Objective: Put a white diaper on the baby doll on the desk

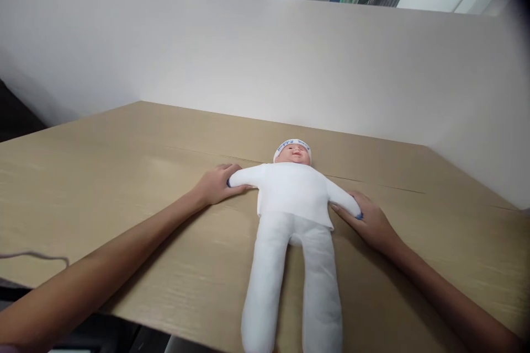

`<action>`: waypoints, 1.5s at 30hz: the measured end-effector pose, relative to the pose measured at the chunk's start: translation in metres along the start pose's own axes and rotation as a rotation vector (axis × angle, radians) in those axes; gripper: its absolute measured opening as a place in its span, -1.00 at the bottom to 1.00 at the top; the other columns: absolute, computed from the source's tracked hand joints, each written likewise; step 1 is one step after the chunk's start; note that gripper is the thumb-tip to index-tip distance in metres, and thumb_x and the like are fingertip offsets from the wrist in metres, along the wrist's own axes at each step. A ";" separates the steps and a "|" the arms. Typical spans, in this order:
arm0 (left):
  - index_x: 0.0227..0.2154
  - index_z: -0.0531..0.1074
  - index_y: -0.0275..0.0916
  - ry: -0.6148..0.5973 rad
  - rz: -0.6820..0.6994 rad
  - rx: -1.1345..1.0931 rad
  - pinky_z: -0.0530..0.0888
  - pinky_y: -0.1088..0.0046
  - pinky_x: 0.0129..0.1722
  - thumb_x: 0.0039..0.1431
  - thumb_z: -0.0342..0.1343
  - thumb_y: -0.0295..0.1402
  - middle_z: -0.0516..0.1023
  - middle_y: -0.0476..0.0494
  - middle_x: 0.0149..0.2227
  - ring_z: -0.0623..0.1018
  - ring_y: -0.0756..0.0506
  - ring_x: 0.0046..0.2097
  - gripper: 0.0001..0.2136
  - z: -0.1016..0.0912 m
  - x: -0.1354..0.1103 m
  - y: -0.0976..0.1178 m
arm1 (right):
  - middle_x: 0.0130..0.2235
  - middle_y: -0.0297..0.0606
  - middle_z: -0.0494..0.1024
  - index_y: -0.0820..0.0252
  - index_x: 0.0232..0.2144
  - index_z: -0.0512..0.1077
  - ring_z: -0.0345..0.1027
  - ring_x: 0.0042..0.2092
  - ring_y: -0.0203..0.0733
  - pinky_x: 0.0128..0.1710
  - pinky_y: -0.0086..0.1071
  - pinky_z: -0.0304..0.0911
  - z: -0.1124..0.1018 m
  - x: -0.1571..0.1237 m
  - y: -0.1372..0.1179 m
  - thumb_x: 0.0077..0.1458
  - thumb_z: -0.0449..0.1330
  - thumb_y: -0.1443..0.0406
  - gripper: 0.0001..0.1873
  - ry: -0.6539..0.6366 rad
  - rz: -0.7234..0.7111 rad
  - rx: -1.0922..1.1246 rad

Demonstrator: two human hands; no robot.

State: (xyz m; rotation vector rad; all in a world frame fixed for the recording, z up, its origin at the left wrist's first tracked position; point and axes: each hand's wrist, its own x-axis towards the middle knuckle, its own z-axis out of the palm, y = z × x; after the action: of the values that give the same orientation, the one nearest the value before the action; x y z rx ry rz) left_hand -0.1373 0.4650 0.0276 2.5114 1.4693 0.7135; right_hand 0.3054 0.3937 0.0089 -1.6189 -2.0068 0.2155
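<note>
A soft white baby doll [293, 215] lies on its back on the light wooden table [124, 176], head away from me and legs reaching the near edge. It wears a white top and a white cap with blue lettering. My left hand [216, 183] is wrapped round the end of the doll's arm on the left side. My right hand [369, 220] grips the end of the doll's other arm, fingers curled over it. Both doll arms are spread out sideways.
A white partition wall [265, 55] stands right behind the table. A thin grey cord [37, 256] lies at the table's near left edge. Ceiling lights show above the partition.
</note>
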 end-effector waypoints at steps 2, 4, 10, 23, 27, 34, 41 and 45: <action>-0.09 0.49 -0.12 0.028 0.008 0.006 0.44 0.29 -0.20 0.26 0.13 0.22 0.63 -0.14 -0.14 0.59 -0.27 -0.09 -0.50 0.006 0.022 -0.013 | -0.04 -0.16 0.63 0.07 -0.03 0.48 0.49 -0.07 0.08 -0.09 -0.16 0.34 0.007 0.026 0.008 0.28 0.17 -0.05 -0.59 0.026 -0.032 -0.020; -0.07 0.49 -0.13 0.076 0.003 0.024 0.45 0.26 -0.16 0.25 0.14 0.23 0.64 -0.16 -0.12 0.58 -0.29 -0.07 -0.49 0.011 0.043 -0.026 | -0.05 -0.13 0.63 0.11 -0.03 0.48 0.48 -0.07 0.08 -0.09 -0.15 0.33 0.014 0.052 0.018 0.26 0.16 0.00 -0.61 0.055 -0.061 -0.050; 0.08 0.41 -0.18 0.299 0.013 0.080 0.39 0.13 0.13 0.24 0.22 0.14 0.56 -0.24 0.07 0.49 -0.32 0.08 -0.44 0.027 0.083 -0.055 | -0.04 -0.01 0.60 0.16 -0.02 0.45 0.43 -0.05 0.15 -0.03 -0.07 0.30 0.028 0.107 0.047 0.20 0.15 0.02 -0.57 0.167 -0.085 -0.135; 0.09 0.45 -0.16 0.254 -0.054 0.085 0.39 0.19 0.05 0.32 0.18 -0.08 0.57 -0.24 0.00 0.51 -0.30 0.04 -0.61 0.029 0.082 -0.064 | -0.01 -0.03 0.63 0.14 0.24 0.47 0.43 -0.02 0.15 0.10 -0.03 0.28 0.030 0.117 0.075 0.29 0.07 -0.17 -0.29 0.196 -0.039 -0.151; 0.10 0.46 -0.15 0.240 -0.055 0.078 0.41 0.21 0.05 0.32 0.16 -0.10 0.56 -0.25 0.02 0.52 -0.29 0.04 -0.62 0.027 0.077 -0.063 | 0.01 0.07 0.61 0.32 0.29 0.40 0.44 -0.01 0.15 0.17 -0.02 0.27 0.036 0.118 0.082 0.31 0.04 -0.08 -0.26 0.179 -0.021 -0.154; 0.11 0.47 -0.24 0.264 -0.139 0.070 0.41 0.13 0.10 0.31 0.08 -0.06 0.59 -0.32 0.05 0.50 -0.34 0.09 -0.55 0.021 0.061 -0.061 | 0.23 0.16 0.49 0.41 0.32 0.30 0.32 0.23 0.22 0.26 0.02 0.19 0.040 0.099 0.084 0.25 0.06 0.02 -0.24 0.286 0.040 -0.221; -0.07 0.59 -0.18 0.244 -0.257 0.011 0.42 0.13 0.05 0.41 -0.10 -0.06 0.67 -0.22 0.00 0.53 -0.31 0.02 -0.58 0.018 0.064 -0.065 | -0.08 0.11 0.62 0.29 -0.10 0.57 0.42 -0.01 0.17 0.10 0.00 0.27 0.032 0.099 0.094 0.25 -0.03 0.16 -0.55 0.405 0.190 -0.213; -0.10 0.62 -0.17 0.223 -0.313 0.003 0.41 0.12 0.05 0.40 -0.11 -0.03 0.68 -0.23 -0.07 0.52 -0.32 0.00 -0.55 0.018 0.066 -0.070 | -0.11 0.08 0.61 0.22 -0.16 0.59 0.40 -0.03 0.16 0.05 -0.01 0.26 0.036 0.099 0.097 0.25 -0.02 0.16 -0.57 0.398 0.229 -0.236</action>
State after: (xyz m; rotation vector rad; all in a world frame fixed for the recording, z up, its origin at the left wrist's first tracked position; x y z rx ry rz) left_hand -0.1561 0.5590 0.0086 2.1840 1.8806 0.9538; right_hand 0.3578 0.5205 -0.0342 -1.8658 -1.5901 -0.2537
